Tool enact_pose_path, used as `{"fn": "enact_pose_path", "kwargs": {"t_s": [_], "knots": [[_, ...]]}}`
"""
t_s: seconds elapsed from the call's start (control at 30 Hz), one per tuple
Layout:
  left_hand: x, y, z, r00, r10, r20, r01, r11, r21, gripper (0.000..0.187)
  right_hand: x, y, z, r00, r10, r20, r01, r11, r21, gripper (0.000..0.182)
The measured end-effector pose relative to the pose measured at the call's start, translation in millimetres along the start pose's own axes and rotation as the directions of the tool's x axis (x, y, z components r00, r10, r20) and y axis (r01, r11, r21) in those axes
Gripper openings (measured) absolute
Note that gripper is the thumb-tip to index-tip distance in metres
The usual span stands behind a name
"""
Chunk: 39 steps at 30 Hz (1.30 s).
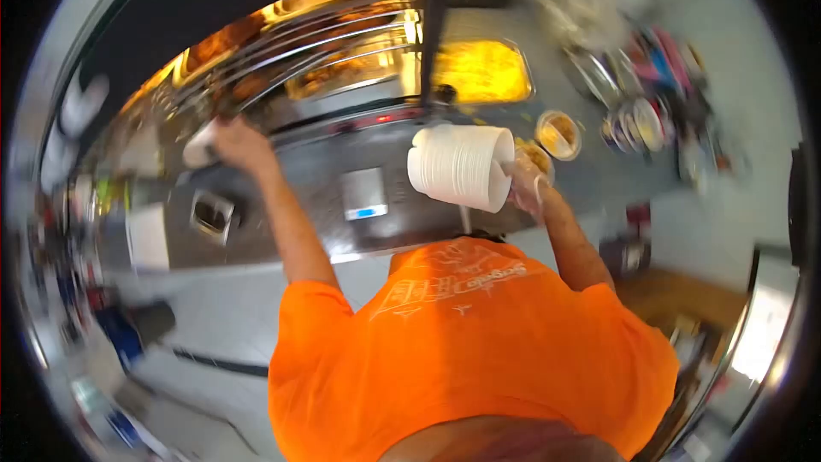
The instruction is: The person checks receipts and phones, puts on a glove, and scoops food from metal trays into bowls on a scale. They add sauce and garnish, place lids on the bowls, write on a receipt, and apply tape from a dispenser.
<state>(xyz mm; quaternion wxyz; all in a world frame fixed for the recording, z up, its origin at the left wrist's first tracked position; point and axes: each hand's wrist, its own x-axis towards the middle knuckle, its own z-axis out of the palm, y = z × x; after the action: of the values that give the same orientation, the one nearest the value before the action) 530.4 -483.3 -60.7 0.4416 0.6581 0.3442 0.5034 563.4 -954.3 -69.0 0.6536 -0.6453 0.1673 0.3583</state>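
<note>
My right hand (528, 188), seemingly in a thin clear glove, holds the end of a stack of white round containers (462, 166) lying sideways over the counter. Out to the left, my left hand (243, 145) is blurred, its fingers closed on a white object (199, 147) too smeared to identify. Two round containers of yellowish food, one (559, 135) beyond my right hand and one (537, 159) partly behind it, stand on the counter.
A lit display case (342, 56) with trays of food runs along the back, beside a tray of yellow food (481, 71). On the metal counter (299, 197) lie a white device (365, 193) and a small metal container (212, 216). Packages (663, 60) crowd the right.
</note>
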Motion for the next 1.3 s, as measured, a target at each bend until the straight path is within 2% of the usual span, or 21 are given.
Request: {"fn": "enact_pose_path", "kwargs": {"t_s": [0.03,0.1,0.13,0.17,0.27,0.33,0.53,0.63,0.67,0.7,0.8,0.87,0.97,1.0,1.03,1.07,1.1,1.13,1.17,1.23,1.3], "knots": [[1.9,-16.4,11.2,0.888,0.459,0.03,-0.42,0.781,0.462,0.028,-23.8,-1.0,-34.2,0.996,0.0,-0.09,0.007,0.997,0.076,0.045],[1.5,-22.1,22.3,0.867,0.49,-0.084,-0.399,0.787,0.471,0.039,-58.4,-5.5,-103.3,0.988,-0.05,-0.148,0.078,0.978,0.192,0.043],[-11.6,-6.6,28.8,0.866,0.495,-0.072,-0.407,0.78,0.475,0.042,-72.7,3.3,-142.2,0.986,-0.075,-0.148,0.117,0.947,0.299,0.043],[-39.1,29.5,40.8,0.976,0.182,-0.122,-0.154,0.966,0.209,0.044,-83.8,10.6,-182.7,0.985,-0.108,-0.136,0.153,0.909,0.387,0.044],[-76.2,41.2,60.0,0.984,0.173,-0.051,-0.16,0.969,0.189,0.049,-110.4,21.4,-277.2,0.945,-0.086,-0.316,0.192,0.927,0.322,0.047],[-112.5,66.6,82.0,0.991,0.135,0.008,-0.134,0.969,0.209,0.052,-124.3,15.8,-326.2,0.911,0.032,-0.411,0.091,0.957,0.277,0.051],[-183.3,80.2,141.5,0.99,0.139,0.034,-0.143,0.974,0.175,0.049,-70.5,56.2,-432.9,0.874,0.153,-0.46,0.021,0.936,0.351,0.049],[-213.6,89.2,166.0,0.986,0.133,0.101,-0.136,0.99,0.022,0.047,-34.6,54.3,-451.1,0.852,0.314,-0.418,-0.16,0.918,0.363,0.048],[-226.5,102.3,176.3,0.997,0.065,0.041,-0.062,0.996,-0.059,0.044,-35.8,48.8,-445.1,0.881,0.246,-0.403,-0.103,0.933,0.345,0.049],[-233.1,110.4,176.1,0.996,0.066,0.064,-0.068,0.997,0.026,0.043,-34.1,51.8,-448.7,0.884,0.255,-0.391,-0.119,0.932,0.341,0.049],[-239.7,133.2,169.0,0.991,0.101,0.088,-0.097,0.994,-0.052,0.041,-33.1,56.1,-451.7,0.941,0.22,-0.256,-0.109,0.916,0.385,0.05],[-250.3,141.5,164.3,0.989,0.133,-0.059,-0.143,0.969,-0.203,0.036,-42.5,61.4,-445.5,0.952,0.136,-0.275,0.0,0.896,0.443,0.051],[-341.3,190.6,166.5,0.955,0.226,0.194,-0.205,0.971,-0.124,0.027,-56.3,75.5,-445.6,0.931,0.165,-0.326,0.007,0.884,0.468,0.044],[-386.0,196.5,167.4,0.9,0.124,0.417,-0.089,0.991,-0.103,0.024,-65.8,79.2,-446.2,0.926,0.168,-0.337,0.006,0.888,0.461,0.044],[-431.6,182.6,171.0,0.756,0.147,0.637,-0.133,0.989,-0.071,0.023,-76.6,83.7,-445.8,0.926,0.145,-0.349,0.03,0.893,0.45,0.044],[-490.1,163.6,183.5,0.629,0.117,0.769,-0.018,0.991,-0.136,0.026,-85.0,87.6,-445.2,0.925,0.123,-0.359,0.052,0.896,0.441,0.045],[-544.6,148.4,199.0,0.476,0.107,0.873,0.105,0.978,-0.178,0.03,-91.1,88.6,-444.9,0.922,0.13,-0.365,0.046,0.899,0.436,0.045],[-581.3,141.6,208.3,0.21,-0.092,0.973,0.027,0.996,0.088,0.031,-98.1,88.3,-444.3,0.908,0.145,-0.394,0.049,0.896,0.442,0.046],[-627.7,113.8,219.2,0.269,0.076,0.96,0.127,0.985,-0.113,0.032,-104.9,89.1,-443.4,0.892,0.161,-0.423,0.052,0.892,0.449,0.047],[-685.4,65.9,229.2,0.23,-0.063,0.971,0.162,0.986,0.026,0.034,-108.9,89.5,-437.6,0.882,0.169,-0.441,0.045,0.9,0.434,0.048],[-693.2,66.7,229.7,0.235,-0.059,0.97,0.136,0.99,0.027,0.036,-106.4,80.9,-432.2,0.873,0.163,-0.459,0.046,0.911,0.411,0.049]]}}
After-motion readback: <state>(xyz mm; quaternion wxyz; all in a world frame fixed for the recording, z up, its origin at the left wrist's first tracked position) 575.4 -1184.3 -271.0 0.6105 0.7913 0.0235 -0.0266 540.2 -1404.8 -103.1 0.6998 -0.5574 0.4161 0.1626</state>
